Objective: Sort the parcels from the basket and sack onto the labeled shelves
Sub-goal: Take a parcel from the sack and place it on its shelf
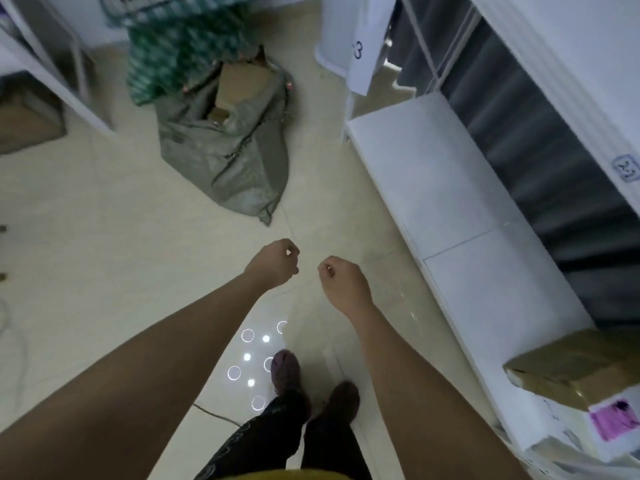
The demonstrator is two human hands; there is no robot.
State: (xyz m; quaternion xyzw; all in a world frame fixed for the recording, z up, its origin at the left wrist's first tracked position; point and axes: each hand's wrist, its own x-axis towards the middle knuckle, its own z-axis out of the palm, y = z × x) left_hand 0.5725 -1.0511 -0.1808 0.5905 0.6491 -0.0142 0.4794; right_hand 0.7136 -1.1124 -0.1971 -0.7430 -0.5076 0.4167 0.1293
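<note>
Two bare hands hang out in front over the pale tiled floor [86,237], the left hand [275,263] and right hand [341,280] near each other, fingers loosely curled and holding nothing. Ahead of them a grey-green sack [228,150] slumps on the floor with its mouth open, and brown cardboard parcels [239,86] show inside it. Behind the sack sits a green wire basket [180,15] with green patterned material, blurred, spilling under it. To the right runs a white shelf [450,188], its long edge close beside the right forearm; a paper label [362,53] hangs at its far end. A tan parcel [571,368] rests on the shelf's near end. Open floor lies between hands and sack.
</note>
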